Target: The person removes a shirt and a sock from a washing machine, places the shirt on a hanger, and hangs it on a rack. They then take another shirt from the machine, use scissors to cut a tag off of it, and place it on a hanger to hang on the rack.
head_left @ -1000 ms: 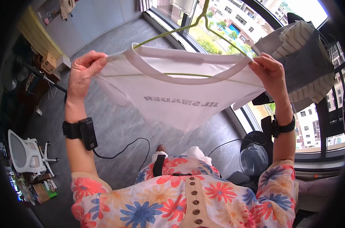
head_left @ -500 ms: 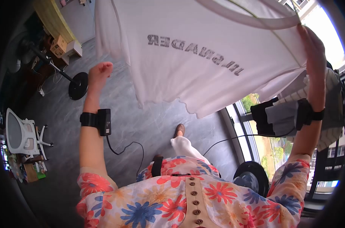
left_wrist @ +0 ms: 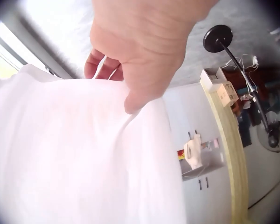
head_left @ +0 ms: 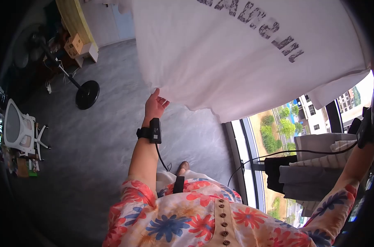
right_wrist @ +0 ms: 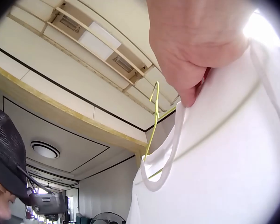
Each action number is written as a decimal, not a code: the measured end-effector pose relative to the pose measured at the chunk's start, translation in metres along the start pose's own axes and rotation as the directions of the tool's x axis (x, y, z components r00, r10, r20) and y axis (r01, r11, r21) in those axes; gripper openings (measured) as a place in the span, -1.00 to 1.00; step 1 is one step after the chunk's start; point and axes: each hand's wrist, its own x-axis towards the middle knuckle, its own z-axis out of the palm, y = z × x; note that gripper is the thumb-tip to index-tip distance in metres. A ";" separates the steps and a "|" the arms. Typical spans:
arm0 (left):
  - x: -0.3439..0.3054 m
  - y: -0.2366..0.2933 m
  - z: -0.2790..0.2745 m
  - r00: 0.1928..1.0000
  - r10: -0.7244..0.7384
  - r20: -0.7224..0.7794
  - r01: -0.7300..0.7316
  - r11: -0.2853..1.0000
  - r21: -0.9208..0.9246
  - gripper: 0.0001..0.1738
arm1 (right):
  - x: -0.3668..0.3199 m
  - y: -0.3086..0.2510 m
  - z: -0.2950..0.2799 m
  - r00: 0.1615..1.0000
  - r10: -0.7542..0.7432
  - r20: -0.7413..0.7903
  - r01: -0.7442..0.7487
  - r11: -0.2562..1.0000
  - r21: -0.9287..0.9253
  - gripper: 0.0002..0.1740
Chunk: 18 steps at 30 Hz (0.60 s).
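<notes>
A white T-shirt (head_left: 236,61) with dark mirrored lettering hangs across the top of the head view. My left hand (head_left: 155,106) is at its lower left hem. In the left wrist view the thumb (left_wrist: 136,102) lies on the near side of the cloth, fingers behind, pinching it. Raised high, my right hand (right_wrist: 200,42) grips the shirt's shoulder beside the collar (right_wrist: 158,179); in the head view it is mostly lost at the dark right edge. A yellow-green hanger (right_wrist: 155,112) runs inside the shirt, its hook standing out above the neckline.
An overhead drying rack (right_wrist: 95,39) spans the ceiling. Dark and striped clothes (head_left: 314,164) hang by the window at right. A black fan stand (head_left: 87,94) and a white office chair (head_left: 19,129) stand at left. A cable (head_left: 294,153) runs to the right wrist.
The shirt has risen and moved right with my right hand. My left hand let go of the sleeve end, came down and in, and now pinches the hem.
</notes>
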 end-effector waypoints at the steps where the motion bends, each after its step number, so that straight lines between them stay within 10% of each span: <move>1: 0.008 0.000 0.010 1.000 0.012 0.010 -0.012 1.000 0.000 -0.65 | 0.006 0.010 0.000 1.000 -0.006 -0.014 0.006 1.000 0.003 -0.50; 4: 0.026 -0.001 0.032 0.991 0.042 -0.129 -0.052 0.995 -0.080 -0.64 | 0.027 0.037 0.001 0.999 0.030 0.014 -0.028 0.992 -0.126 -0.53; 6: 0.034 0.000 0.036 0.966 0.055 -0.251 -0.089 0.988 -0.127 -0.62 | 0.049 0.058 0.005 0.946 0.319 0.060 -0.322 0.897 0.302 -0.56; 7: 0.038 0.000 0.035 0.974 0.084 -0.209 -0.113 0.984 -0.135 -0.57 | 0.067 0.080 -0.005 0.919 0.318 0.233 -0.325 0.946 -0.008 -0.46; 11: 0.068 -0.019 0.027 0.978 0.096 -0.187 -0.122 0.983 -0.134 -0.56 | 0.099 0.134 0.015 0.910 0.278 0.308 -0.304 0.952 0.038 -0.49; 13: 0.072 -0.033 0.009 0.917 0.396 -0.035 -0.356 0.858 0.369 -0.62 | 0.094 0.162 0.020 0.897 0.259 0.359 -0.300 0.952 0.065 -0.49; 14: 0.085 -0.020 0.008 0.919 0.259 -0.298 -0.205 0.958 0.200 -0.65 | 0.103 0.171 0.036 0.888 0.244 0.390 -0.296 0.952 0.076 -0.48; 18: 0.142 -0.006 -0.033 0.940 0.157 -0.303 -0.049 0.941 0.334 -0.62 | 0.105 0.175 0.109 0.893 0.312 0.324 -0.342 0.939 0.041 -0.56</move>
